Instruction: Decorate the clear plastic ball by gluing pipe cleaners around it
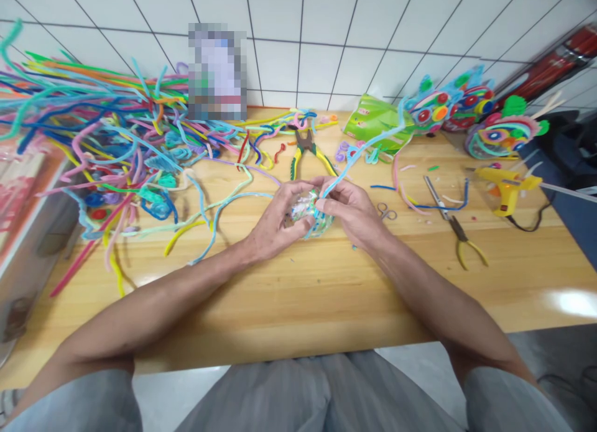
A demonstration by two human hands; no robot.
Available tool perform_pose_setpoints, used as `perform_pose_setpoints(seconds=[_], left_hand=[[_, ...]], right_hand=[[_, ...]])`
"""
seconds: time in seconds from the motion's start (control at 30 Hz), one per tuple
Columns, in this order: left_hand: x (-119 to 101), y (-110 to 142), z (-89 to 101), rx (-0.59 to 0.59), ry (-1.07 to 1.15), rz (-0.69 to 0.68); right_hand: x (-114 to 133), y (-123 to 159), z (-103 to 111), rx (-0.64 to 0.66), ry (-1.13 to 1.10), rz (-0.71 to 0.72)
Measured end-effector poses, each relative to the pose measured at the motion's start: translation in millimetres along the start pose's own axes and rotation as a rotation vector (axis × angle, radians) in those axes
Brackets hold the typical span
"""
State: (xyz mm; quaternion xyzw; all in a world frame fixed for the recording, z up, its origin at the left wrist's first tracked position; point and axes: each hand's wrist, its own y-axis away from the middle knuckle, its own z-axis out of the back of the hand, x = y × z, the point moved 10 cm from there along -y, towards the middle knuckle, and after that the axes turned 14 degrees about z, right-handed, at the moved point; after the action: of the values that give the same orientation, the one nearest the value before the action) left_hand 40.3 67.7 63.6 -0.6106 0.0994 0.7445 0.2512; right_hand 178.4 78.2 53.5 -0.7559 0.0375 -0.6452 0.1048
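At the middle of the wooden table, my left hand (278,219) is wrapped around a small round bundle of coiled pipe cleaners (321,225) in white, green and blue. My right hand (351,209) pinches a light blue pipe cleaner (361,151) against the bundle's right side. The long free end of that pipe cleaner rises up and to the right, across a green packet (377,122). Fingers of both hands cover much of the bundle. Just behind the hands lie green-and-yellow pliers (306,147) with their handles spread.
A large heap of coloured pipe cleaners (125,130) spreads over the left side. To the right are small scissors (387,212), yellow-handled pliers (462,240), a craft knife (436,196) and a yellow glue gun (506,188) with its cord. Decorated masks (501,133) stand by the tiled wall.
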Motion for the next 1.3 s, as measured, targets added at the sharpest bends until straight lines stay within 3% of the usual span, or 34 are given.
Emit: perform_pose_setpoints(seconds=[0.5,1.3], left_hand=[[-7.7,2.2,-1.3,0.037,-0.019,-0.105],[-4.3,2.6,-4.9,0.053,-0.004,-0.074]], right_hand=[[6.1,0.2,-2.0,0.037,0.021,0.04],[-0.5,2.0,-1.4,0.008,0.005,-0.015]])
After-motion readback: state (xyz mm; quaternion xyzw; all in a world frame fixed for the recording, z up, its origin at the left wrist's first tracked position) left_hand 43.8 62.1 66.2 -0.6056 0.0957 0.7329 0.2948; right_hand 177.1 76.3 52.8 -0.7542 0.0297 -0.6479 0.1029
